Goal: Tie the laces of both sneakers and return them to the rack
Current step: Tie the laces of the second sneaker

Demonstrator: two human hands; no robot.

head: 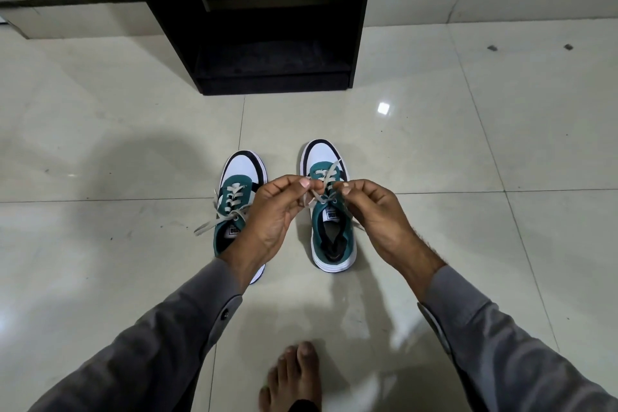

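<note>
Two teal, white and black sneakers stand side by side on the tiled floor, toes pointing away from me. The left sneaker (234,197) has loose grey laces trailing to its left, and my left wrist hides its heel. Above the right sneaker (329,237), my left hand (277,211) and my right hand (374,211) each pinch a strand of its grey lace (326,184), held up over the tongue. The strands cross between my fingertips.
A black shoe rack (267,20) with dark open shelves stands against the wall straight ahead of the sneakers. My bare foot (294,378) rests on the floor at the bottom centre. Glossy floor tiles (117,144) spread to both sides.
</note>
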